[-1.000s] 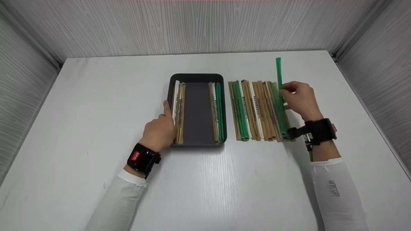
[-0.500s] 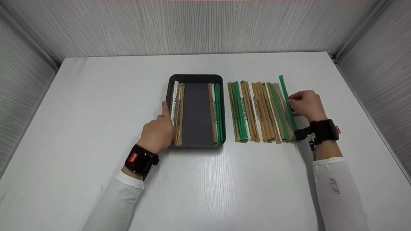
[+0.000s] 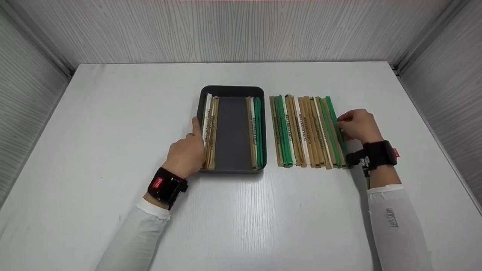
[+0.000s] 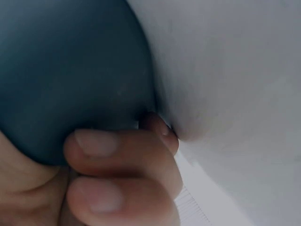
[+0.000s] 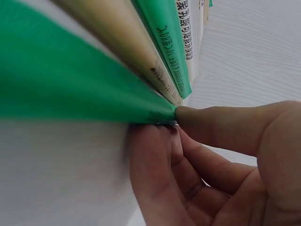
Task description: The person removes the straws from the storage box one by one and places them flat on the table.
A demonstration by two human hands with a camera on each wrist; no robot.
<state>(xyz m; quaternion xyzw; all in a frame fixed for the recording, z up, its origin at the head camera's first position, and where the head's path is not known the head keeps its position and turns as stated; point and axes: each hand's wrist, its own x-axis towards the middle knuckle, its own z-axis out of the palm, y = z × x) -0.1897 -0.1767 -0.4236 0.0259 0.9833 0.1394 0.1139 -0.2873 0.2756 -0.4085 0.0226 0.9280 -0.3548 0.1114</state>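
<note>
My left hand [image 3: 186, 156] holds the lower left side of a dark grey tray [image 3: 233, 131], its index finger extended along the rim. In the left wrist view the other fingers [image 4: 127, 157] curl against the tray's outer wall [image 4: 80, 70]; the thumb cannot be made out. My right hand [image 3: 359, 126] pinches a green-wrapped straw [image 3: 331, 109] between thumb and fingers. This straw lies along the right end of a row of wrapped straws [image 3: 303, 131]. The right wrist view has the thumb and fingertips on the green wrapper [image 5: 80, 89], beside a tan-wrapped straw [image 5: 127, 42].
Inside the tray, white and tan straws [image 3: 211, 131] line the left wall, and tan, white and green straws [image 3: 256, 131] line the right. Bare tray floor lies between. The white table [image 3: 244, 226] meets a wood-grain panel [image 3: 233, 30] at the back.
The green straw, earlier sticking up past the row, has come down towards me and right, and now lies level with the others. My left hand and the tray stay put.
</note>
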